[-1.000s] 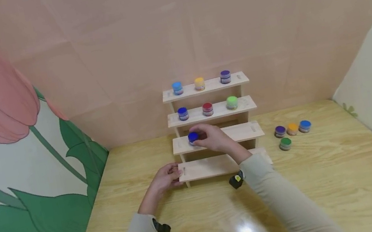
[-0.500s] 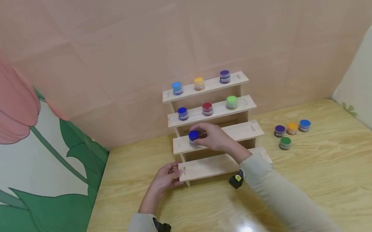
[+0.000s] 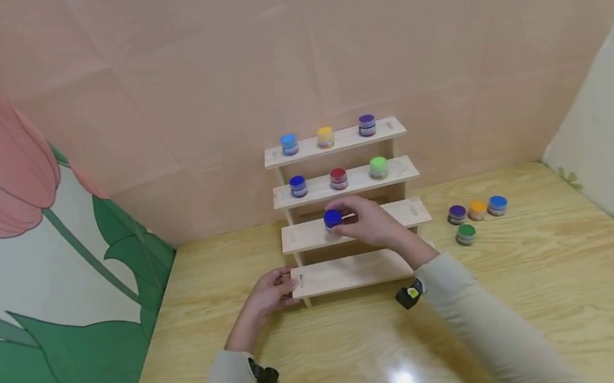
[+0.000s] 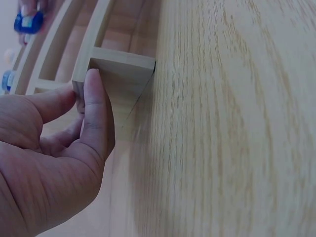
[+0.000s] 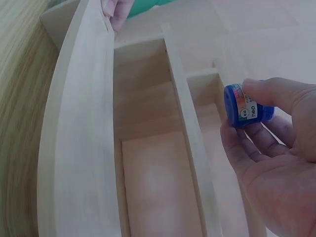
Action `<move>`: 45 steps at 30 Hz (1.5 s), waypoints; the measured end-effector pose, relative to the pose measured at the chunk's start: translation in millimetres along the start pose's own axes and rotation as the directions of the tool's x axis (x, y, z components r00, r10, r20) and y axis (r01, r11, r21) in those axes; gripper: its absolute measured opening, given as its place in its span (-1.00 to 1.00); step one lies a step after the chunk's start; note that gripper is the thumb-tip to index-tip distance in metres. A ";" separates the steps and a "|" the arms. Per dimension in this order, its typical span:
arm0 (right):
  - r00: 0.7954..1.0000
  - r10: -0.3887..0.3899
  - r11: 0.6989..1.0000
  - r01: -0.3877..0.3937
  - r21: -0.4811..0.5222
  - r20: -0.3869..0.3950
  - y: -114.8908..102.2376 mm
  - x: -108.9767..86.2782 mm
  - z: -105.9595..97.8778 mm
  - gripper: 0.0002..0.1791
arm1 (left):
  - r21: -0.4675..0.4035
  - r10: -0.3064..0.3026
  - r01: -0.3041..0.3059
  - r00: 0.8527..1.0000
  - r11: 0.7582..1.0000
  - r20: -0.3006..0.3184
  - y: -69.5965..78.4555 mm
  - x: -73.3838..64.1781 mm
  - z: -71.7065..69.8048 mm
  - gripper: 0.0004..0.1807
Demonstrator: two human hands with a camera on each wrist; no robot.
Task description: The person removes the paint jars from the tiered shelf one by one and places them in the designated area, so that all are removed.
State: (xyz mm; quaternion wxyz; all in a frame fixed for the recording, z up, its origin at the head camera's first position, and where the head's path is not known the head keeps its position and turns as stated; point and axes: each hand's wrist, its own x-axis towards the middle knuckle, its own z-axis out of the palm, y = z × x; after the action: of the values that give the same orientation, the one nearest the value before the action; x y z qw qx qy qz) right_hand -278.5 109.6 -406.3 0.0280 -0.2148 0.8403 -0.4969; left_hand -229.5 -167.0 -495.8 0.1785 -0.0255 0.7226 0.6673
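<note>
Evidently, the deli-labelled dark blue paint jar (image 5: 249, 104) is lidded and near upright above the rack's third board from the top (image 3: 297, 238); whether its base touches the wood cannot be told. The right hand (image 3: 370, 220) pinches it from the side, thumb against fingers, probably so that the base stays free to stand. Below and left of those fingers, the left hand (image 3: 268, 292) grips the left end of the lowest board (image 3: 358, 271), thumb above and fingers beneath, presumably to steady the light wooden rack. Behind the right fingers, the next board (image 3: 317, 188) carries spaced blue, red (image 3: 338, 179) and light green jars; the top board (image 3: 347, 138) behind it bears light blue, yellow and purple ones, seemingly spread for display. Well to the right of the right fingers, four jars cluster on the table (image 3: 519, 277), perhaps kept within easy reach.
</note>
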 end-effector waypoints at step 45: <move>0.987 0.096 0.992 -0.105 -0.068 -0.125 65.8 -112.4 -136.8 -0.37 | 0.022 -0.003 0.003 1.000 1.000 0.006 0.6 0.5 -0.3 -0.52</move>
State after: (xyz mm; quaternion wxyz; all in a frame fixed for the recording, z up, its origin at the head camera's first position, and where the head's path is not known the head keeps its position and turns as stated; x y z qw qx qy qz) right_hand -234.2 293.1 -411.7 -0.0061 -0.1423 0.8683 -0.4752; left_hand -230.2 -167.2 -495.3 0.1820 -0.0223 0.7294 0.6590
